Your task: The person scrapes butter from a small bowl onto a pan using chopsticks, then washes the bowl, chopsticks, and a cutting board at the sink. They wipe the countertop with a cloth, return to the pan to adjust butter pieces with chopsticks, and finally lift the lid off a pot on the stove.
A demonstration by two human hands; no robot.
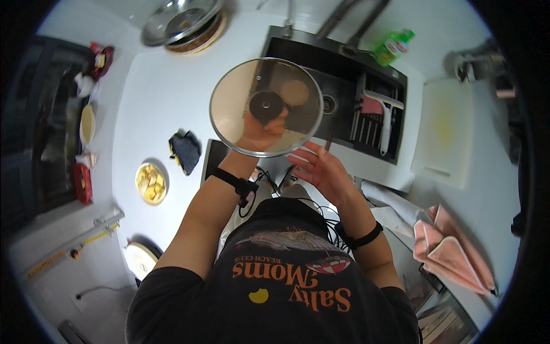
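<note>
A round glass pot lid (230, 101) with a metal rim is held up over the front left of the dark sink (339, 122) and the counter edge. My left hand (263, 129), seen through the glass, is beneath the lid and grips its dark centre knob (258, 103). Just off the rim's lower right, my right hand (322, 172) has its fingers spread and holds nothing. Whether a fingertip touches the rim cannot be told. Through the glass shows a round tan shape whose nature is unclear.
A rack with a white-handled squeegee (386, 124) sits in the sink's right side, below a green bottle (392, 47). Metal bowls (184, 21) stand at the back left. A dark cloth (185, 151) and a bowl of yellow food pieces (151, 184) lie left. Pink towels (455, 253) hang right.
</note>
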